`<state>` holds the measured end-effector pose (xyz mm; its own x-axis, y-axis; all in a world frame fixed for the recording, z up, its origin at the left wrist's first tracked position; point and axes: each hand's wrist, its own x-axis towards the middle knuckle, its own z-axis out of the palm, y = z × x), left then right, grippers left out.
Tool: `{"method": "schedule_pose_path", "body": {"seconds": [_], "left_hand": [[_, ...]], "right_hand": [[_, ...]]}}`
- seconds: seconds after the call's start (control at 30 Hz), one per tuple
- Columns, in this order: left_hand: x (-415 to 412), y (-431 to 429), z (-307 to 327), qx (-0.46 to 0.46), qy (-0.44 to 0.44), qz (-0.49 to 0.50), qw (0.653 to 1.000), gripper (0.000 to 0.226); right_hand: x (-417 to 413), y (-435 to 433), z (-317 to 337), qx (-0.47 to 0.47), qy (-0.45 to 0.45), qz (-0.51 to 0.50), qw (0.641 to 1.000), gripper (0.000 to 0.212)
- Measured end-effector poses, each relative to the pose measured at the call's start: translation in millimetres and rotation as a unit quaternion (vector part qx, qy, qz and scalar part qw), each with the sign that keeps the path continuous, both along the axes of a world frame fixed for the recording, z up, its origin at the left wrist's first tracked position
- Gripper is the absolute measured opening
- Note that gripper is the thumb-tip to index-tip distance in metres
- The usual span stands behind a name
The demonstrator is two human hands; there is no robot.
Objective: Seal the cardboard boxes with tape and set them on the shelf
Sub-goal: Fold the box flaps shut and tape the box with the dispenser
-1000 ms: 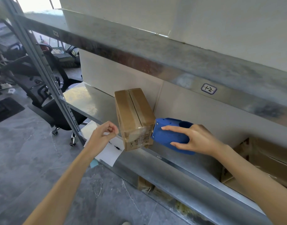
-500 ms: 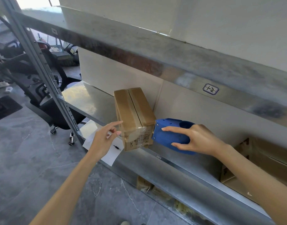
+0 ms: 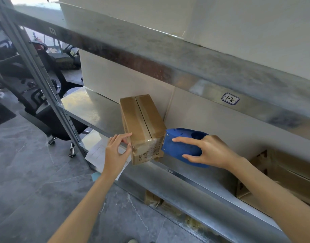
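Sealing: left hand (image 3: 115,152), fingers relaxed, steadies the box (image 3: 142,127); right hand (image 3: 210,149) grips the dispenser (image 3: 177,149) against it; tearing free seems next.

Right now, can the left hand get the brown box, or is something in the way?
Probably yes. The left hand touches the cardboard box at its near left corner with its fingertips, and nothing lies between. The blue tape dispenser in the right hand sits on the other side.

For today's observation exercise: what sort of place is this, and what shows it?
Probably a storeroom or packing area: metal shelving with a handwritten label, a taped cardboard box on it, and a blue tape dispenser.
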<state>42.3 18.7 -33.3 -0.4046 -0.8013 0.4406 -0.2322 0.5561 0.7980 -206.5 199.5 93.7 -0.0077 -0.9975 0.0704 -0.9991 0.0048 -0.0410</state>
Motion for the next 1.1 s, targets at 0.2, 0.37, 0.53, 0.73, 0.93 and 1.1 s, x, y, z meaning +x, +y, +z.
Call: {"method": "schedule_pose_path", "body": {"seconds": [0.2, 0.37, 0.53, 0.73, 0.93, 1.1], "left_hand": [[-9, -7, -2, -0.031, 0.029, 0.001, 0.999, 0.023], [-12, -13, -1, -0.016, 0.05, -0.029, 0.998, 0.023], [-16, -11, -1, -0.018, 0.041, -0.002, 0.999, 0.025], [-13, -12, -9, -0.046, -0.007, -0.013, 0.999, 0.041], [-11, -15, -8, -0.069, -0.033, -0.035, 0.996, 0.05], [-15, -14, -4, -0.062, -0.016, -0.026, 0.998, 0.04]], "right_hand": [[0, 1, -1, -0.009, 0.002, -0.007, 1.0, 0.056], [2, 2, -1, -0.018, 0.002, -0.007, 1.0, 0.054], [1, 1, 0, -0.021, 0.0, -0.001, 1.0, 0.055], [-1, 0, -3, -0.018, -0.003, -0.005, 1.0, 0.056], [-4, -3, -4, -0.013, 0.001, -0.008, 1.0, 0.056], [-5, -1, -4, -0.013, 0.0, -0.006, 1.0, 0.057]]}}
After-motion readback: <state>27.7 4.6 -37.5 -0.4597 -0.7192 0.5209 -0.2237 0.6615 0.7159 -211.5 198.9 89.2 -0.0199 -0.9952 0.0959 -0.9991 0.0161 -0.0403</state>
